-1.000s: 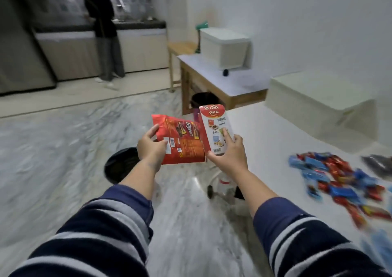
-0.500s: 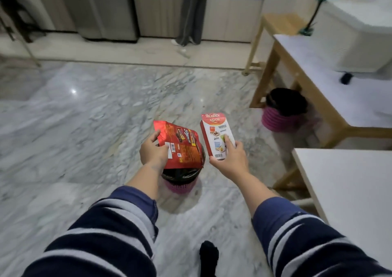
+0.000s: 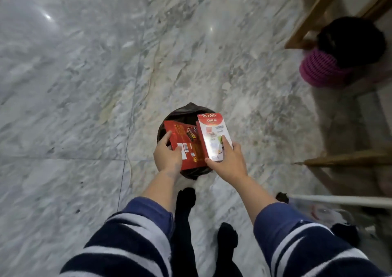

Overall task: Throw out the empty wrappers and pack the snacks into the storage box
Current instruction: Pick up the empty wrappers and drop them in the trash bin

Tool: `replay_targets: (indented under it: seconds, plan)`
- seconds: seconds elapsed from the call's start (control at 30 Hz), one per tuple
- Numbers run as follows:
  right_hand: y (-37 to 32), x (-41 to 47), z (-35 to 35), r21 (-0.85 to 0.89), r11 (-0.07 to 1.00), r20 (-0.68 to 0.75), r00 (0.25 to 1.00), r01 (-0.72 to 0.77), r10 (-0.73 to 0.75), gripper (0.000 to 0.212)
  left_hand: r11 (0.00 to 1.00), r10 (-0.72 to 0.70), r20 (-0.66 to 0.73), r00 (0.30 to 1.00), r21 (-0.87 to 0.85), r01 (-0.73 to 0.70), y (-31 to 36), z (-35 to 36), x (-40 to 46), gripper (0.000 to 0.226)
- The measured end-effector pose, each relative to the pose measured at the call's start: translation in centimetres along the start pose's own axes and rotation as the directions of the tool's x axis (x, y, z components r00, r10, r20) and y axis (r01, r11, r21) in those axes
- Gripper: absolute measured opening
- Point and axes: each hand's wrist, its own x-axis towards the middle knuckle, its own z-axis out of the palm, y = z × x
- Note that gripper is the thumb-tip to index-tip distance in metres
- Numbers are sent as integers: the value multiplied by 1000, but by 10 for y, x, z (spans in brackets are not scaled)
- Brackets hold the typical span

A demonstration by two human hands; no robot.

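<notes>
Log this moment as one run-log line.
phase: discarding | left hand: holds red wrapper | right hand: holds Astor box | both held above black-lined bin | released: not yet

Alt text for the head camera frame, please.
Over a black-lined bin on a marble floor, the left hand holds a red wrapper and the right hand a white and red box. A pink bin stands far right.
</notes>
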Motion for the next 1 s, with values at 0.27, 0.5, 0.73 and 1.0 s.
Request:
replay_targets:
  seconds: [0.27, 0.5, 0.73, 1.0]
  plan:
    - [14, 93, 93, 165, 972, 134, 980, -168, 146, 101, 985, -94, 260, 961, 166, 51, -52, 29, 102, 61]
    - [-7, 107, 82, -54, 988, 168, 974, -144, 151, 67, 879, -127, 384, 915, 471, -75, -31, 16, 110, 46]
    - [-22, 61, -1, -190, 976, 300, 940, -111, 165, 62, 638, -152, 661, 735, 633, -437, 52, 12, 77, 44]
    - [-10, -66, -132, -81, 967, 97, 963, -243, 250, 58, 143, -183, 911, 371, 398, -906, 177, 47, -49, 64]
